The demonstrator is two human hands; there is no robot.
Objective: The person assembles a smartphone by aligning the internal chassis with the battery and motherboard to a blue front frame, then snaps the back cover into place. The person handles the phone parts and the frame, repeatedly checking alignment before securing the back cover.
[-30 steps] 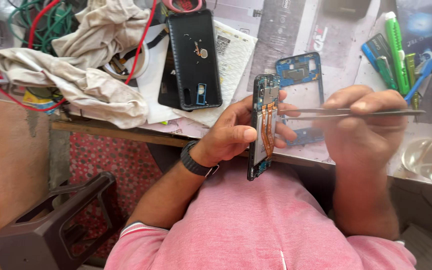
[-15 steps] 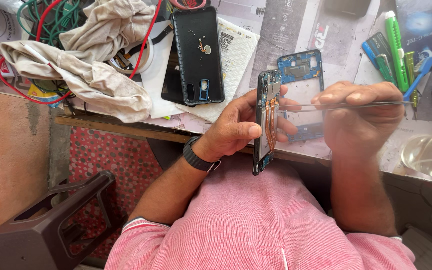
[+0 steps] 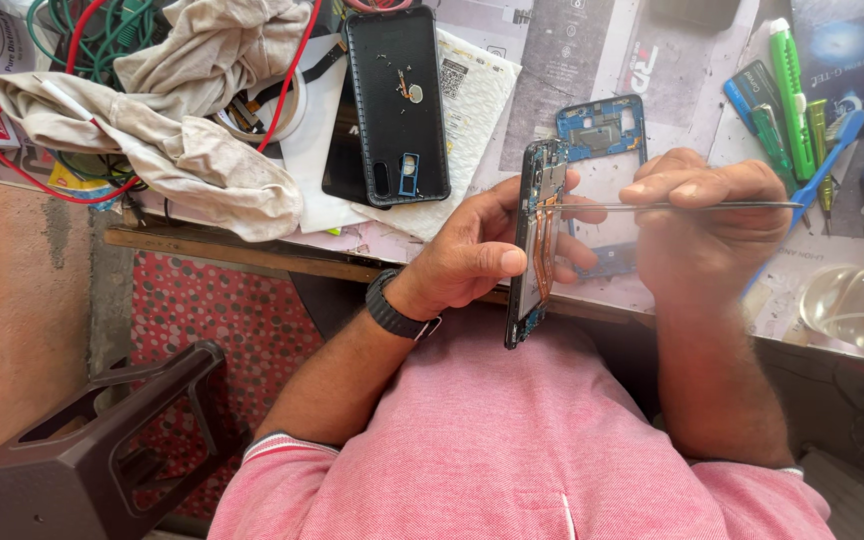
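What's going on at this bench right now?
A person in a pink shirt is working on an opened phone. The left hand holds it on edge above the bench edge, its insides showing an orange flex strip. The right hand pinches metal tweezers, tips reaching into the phone's upper part. On the table lie a black back cover, a blue inner frame, crumpled cloths and a green cutter.

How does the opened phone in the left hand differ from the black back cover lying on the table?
The opened phone is held on edge in the left hand, its orange flex cable exposed; the black back cover lies flat on the table, untouched. Tweezers in the right hand reach the phone; nothing touches the cover. Both are slim, dark rectangles.
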